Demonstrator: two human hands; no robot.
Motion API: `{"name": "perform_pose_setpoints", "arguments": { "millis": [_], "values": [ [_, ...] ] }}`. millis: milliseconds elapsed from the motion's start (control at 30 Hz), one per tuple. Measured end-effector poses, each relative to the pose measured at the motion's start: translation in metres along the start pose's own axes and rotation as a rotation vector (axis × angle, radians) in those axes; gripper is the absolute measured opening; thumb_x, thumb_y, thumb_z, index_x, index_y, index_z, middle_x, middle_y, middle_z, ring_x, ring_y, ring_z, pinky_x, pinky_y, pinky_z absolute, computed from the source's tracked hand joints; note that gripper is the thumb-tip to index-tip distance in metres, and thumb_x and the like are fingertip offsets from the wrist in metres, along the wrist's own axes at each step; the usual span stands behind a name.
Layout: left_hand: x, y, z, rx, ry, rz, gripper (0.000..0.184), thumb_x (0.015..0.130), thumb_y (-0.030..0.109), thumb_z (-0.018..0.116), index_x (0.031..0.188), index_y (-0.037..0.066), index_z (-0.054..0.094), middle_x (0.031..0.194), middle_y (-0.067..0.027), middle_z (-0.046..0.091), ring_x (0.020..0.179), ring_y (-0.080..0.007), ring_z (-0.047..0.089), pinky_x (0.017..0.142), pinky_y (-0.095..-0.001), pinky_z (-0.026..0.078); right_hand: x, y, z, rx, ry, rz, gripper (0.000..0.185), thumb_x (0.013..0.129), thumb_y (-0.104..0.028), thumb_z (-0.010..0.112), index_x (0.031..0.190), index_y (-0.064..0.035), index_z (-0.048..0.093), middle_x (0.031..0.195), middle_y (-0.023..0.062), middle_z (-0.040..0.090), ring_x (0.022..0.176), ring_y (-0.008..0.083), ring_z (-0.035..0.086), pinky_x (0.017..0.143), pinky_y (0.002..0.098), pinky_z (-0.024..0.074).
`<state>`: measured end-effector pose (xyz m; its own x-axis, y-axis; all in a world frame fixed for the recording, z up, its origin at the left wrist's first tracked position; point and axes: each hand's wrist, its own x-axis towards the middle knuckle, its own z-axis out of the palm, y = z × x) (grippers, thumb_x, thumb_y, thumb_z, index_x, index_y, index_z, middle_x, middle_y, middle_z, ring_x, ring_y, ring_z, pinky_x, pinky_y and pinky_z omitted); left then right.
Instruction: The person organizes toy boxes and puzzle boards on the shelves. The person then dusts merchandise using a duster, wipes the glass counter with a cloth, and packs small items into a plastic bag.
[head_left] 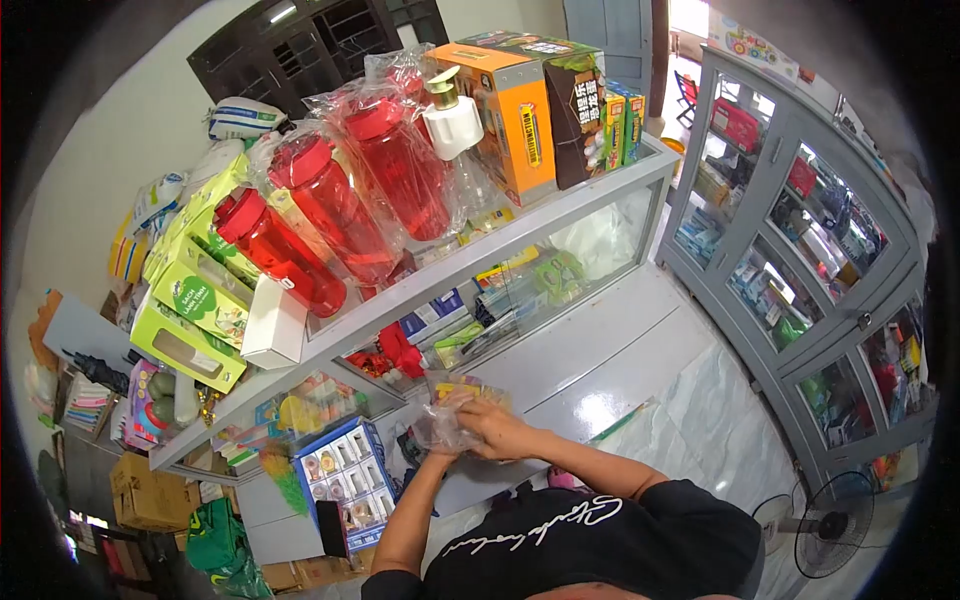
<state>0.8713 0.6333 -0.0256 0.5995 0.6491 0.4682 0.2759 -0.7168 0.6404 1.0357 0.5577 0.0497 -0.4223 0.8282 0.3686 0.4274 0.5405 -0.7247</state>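
In front of my chest, at the grey counter's inner ledge, both hands are on a crinkled clear plastic bag (pixel 440 428). Something yellow shows in or behind the plastic, but I cannot make out its kind. My left hand (pixel 447 440) is partly covered by the bag, with its fingers closed on the plastic. From the right, my right hand (pixel 492 424) presses its curled fingers on the same bag. Close to my left forearm lies a blue box of watches (pixel 345 475) in a divided tray. A red item (pixel 400 350) sits inside the case just beyond my hands.
Red water bottles (pixel 400 165), a white pump bottle (pixel 452 125), an orange box (pixel 505 125) and green cartons (pixel 195 300) stand on the glass display case (pixel 500 235). A grey cabinet (pixel 760 250) stands at the right. A fan (pixel 835 525) is at lower right.
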Motion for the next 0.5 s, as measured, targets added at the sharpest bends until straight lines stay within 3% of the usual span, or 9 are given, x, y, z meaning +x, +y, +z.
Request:
{"name": "perform_pose_setpoints", "arguments": {
  "millis": [100, 133, 200, 267, 300, 333, 400, 467, 500],
  "values": [
    [0.005, 0.011, 0.002, -0.233, -0.059, -0.056, 0.041, 0.073, 0.024, 0.062, 0.108, 0.005, 0.054, 0.105, -0.0113, 0.058, 0.101, -0.0245, 0.054, 0.092, -0.0355, 0.040, -0.017, -0.011, -0.013, 0.023, 0.150, -0.146, 0.051, 0.077, -0.021, 0.064, 0.121, -0.0022, 0.047, 0.121, 0.0181, 0.047, 0.118, 0.0356, 0.039, 0.100, 0.0430, 0.0316],
    [0.007, 0.006, 0.002, -0.286, 0.001, -0.192, 0.040, 0.076, 0.027, 0.062, 0.109, 0.005, 0.054, 0.106, -0.0101, 0.058, 0.101, -0.0230, 0.054, 0.091, -0.0349, 0.040, -0.024, -0.007, -0.018, 0.029, 0.153, -0.133, 0.051, 0.077, -0.021, 0.064, 0.121, -0.0022, 0.047, 0.121, 0.0181, 0.047, 0.118, 0.0356, 0.039, 0.100, 0.0430, 0.0316],
    [0.007, -0.005, 0.004, -0.392, 0.096, -0.491, 0.039, 0.080, 0.031, 0.060, 0.110, 0.006, 0.055, 0.106, -0.0076, 0.058, 0.100, -0.0202, 0.054, 0.090, -0.0337, 0.041, -0.046, 0.008, -0.025, 0.269, 0.180, 0.166, 0.052, 0.081, -0.030, 0.064, 0.123, -0.0034, 0.049, 0.121, 0.0190, 0.049, 0.116, 0.0321, 0.043, 0.099, 0.0410, 0.0333],
    [-0.019, -0.013, 0.003, -0.464, 0.146, -0.851, 0.038, 0.085, 0.035, 0.059, 0.111, 0.007, 0.055, 0.107, -0.0052, 0.058, 0.099, -0.0173, 0.054, 0.088, -0.0325, 0.042, -0.081, 0.040, -0.009, 0.454, 0.384, 0.533, 0.054, 0.082, -0.034, 0.063, 0.125, -0.0030, 0.048, 0.119, 0.0168, 0.051, 0.110, 0.0278, 0.049, 0.093, 0.0379, 0.0392],
    [-0.027, -0.021, 0.000, -0.674, 0.178, -0.868, 0.040, 0.088, 0.035, 0.056, 0.114, 0.005, 0.054, 0.111, -0.0046, 0.057, 0.102, -0.0164, 0.053, 0.090, -0.0318, 0.041, -0.100, 0.064, 0.006, 0.356, 0.477, 0.692, 0.053, 0.083, -0.035, 0.063, 0.123, -0.0024, 0.049, 0.115, 0.0155, 0.053, 0.101, 0.0247, 0.054, 0.086, 0.0352, 0.0442],
    [-0.029, -0.028, 0.001, -0.884, 0.223, -0.881, 0.041, 0.090, 0.035, 0.053, 0.117, 0.004, 0.053, 0.115, -0.0041, 0.056, 0.105, -0.0154, 0.052, 0.093, -0.0311, 0.039, -0.120, 0.078, 0.012, 0.319, 0.558, 0.714, 0.053, 0.084, -0.038, 0.061, 0.122, -0.0021, 0.050, 0.110, 0.0135, 0.056, 0.094, 0.0228, 0.056, 0.082, 0.0336, 0.0457],
    [0.011, 0.042, -0.027, -1.110, 0.112, -0.940, 0.041, 0.091, 0.034, 0.052, 0.118, 0.002, 0.052, 0.116, -0.0054, 0.055, 0.107, -0.0163, 0.051, 0.096, -0.0308, 0.036, -0.142, 0.062, 0.005, 0.881, 0.577, 1.020, 0.068, 0.083, -0.055, 0.054, 0.128, -0.0050, 0.043, 0.108, 0.0096, 0.055, 0.099, 0.0231, 0.053, 0.083, 0.0379, 0.0450],
    [0.026, 0.063, -0.037, -1.200, 0.075, -0.830, 0.040, 0.093, 0.031, 0.049, 0.117, 0.000, 0.052, 0.117, -0.0062, 0.054, 0.108, -0.0178, 0.050, 0.098, -0.0319, 0.034, -0.149, 0.037, 0.010, 1.436, 0.455, 1.058, 0.081, 0.081, -0.063, 0.048, 0.136, -0.0070, 0.030, 0.127, 0.0116, 0.047, 0.110, 0.0223, 0.049, 0.094, 0.0378, 0.0397],
    [0.026, 0.058, -0.035, -1.199, 0.097, -0.766, 0.040, 0.094, 0.030, 0.047, 0.119, -0.001, 0.050, 0.120, -0.0066, 0.053, 0.111, -0.0183, 0.048, 0.101, -0.0339, 0.031, -0.154, 0.032, 0.013, 1.432, 0.490, 1.061, 0.081, 0.081, -0.063, 0.048, 0.136, -0.0070, 0.030, 0.127, 0.0116, 0.047, 0.110, 0.0223, 0.049, 0.094, 0.0378, 0.0397]
  ]
}}
